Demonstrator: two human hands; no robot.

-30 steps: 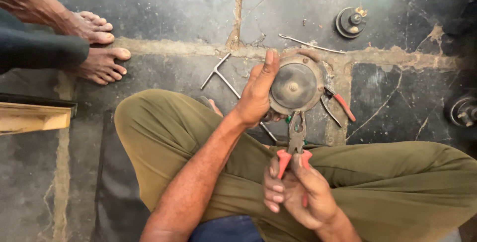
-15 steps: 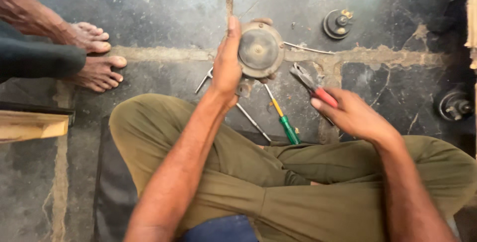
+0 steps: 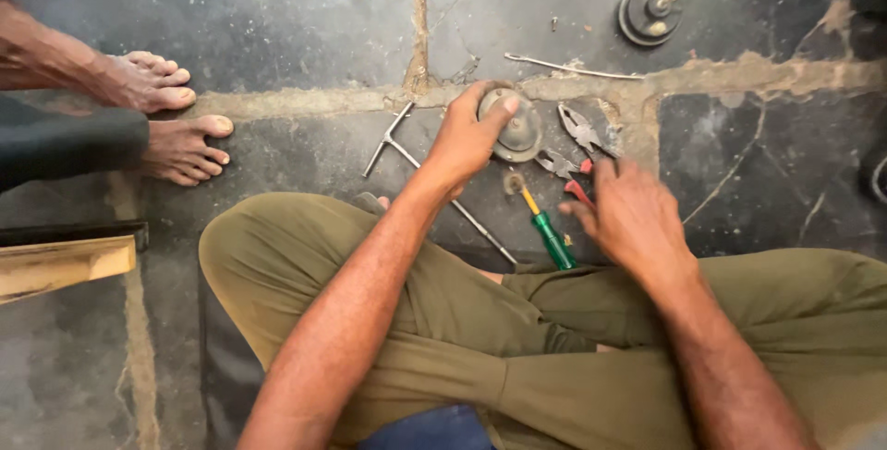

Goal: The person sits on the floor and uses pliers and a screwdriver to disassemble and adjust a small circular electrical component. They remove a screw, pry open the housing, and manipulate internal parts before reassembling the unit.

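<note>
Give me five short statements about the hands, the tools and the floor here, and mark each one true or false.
1. The left hand rests on a round metal part on the stone floor. True.
2. A screwdriver with a green handle lies between the two hands. True.
3. The right hand lifts the round metal part off the floor. False: it is down by the red-handled pliers, and the part stays under the left hand.
4. The person wears blue trousers. False: the trousers are olive green.
5. Another person's bare feet stand at the left. True.
</note>
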